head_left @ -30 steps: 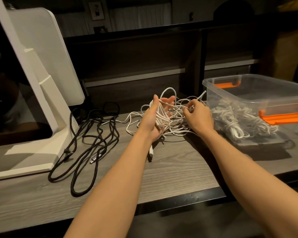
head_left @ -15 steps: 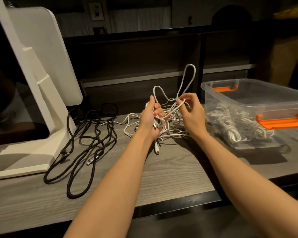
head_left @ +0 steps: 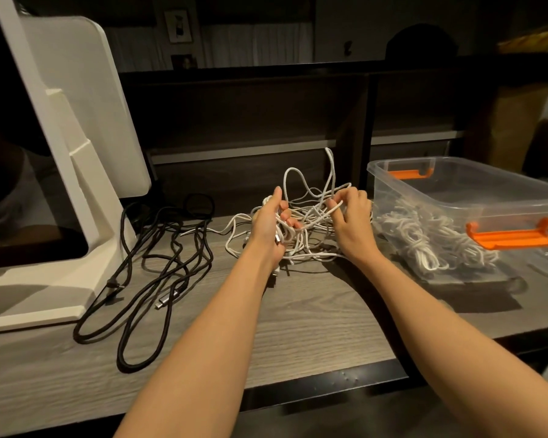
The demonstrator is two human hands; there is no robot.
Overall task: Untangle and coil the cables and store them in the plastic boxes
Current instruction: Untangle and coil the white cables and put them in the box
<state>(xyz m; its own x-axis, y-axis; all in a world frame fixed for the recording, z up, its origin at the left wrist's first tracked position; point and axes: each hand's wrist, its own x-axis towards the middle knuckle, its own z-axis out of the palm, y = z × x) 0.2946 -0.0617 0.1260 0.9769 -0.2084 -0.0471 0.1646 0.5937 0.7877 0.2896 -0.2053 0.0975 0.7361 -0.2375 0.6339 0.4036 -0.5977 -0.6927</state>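
- White cable tangle (head_left: 310,216): on the wooden surface (head_left: 314,314), just left of the clear plastic box (head_left: 475,197).
- Left hand (head_left: 268,227): grip closed around a bundle of the tangle's strands.
- Right hand (head_left: 351,221): grip pinching a single strand, loops standing above.
- Coiled white cables (head_left: 424,235): inside the box.
- Black cables (head_left: 152,263): loose, well left of the box, beside the white stand (head_left: 76,172).

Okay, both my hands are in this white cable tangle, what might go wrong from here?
Tugging the strand your right hand pinches could tighten knots in the white cable tangle your left hand grips. Trailing white loops reach toward the black cables and might snag them. A plug hanging below your left hand could catch.
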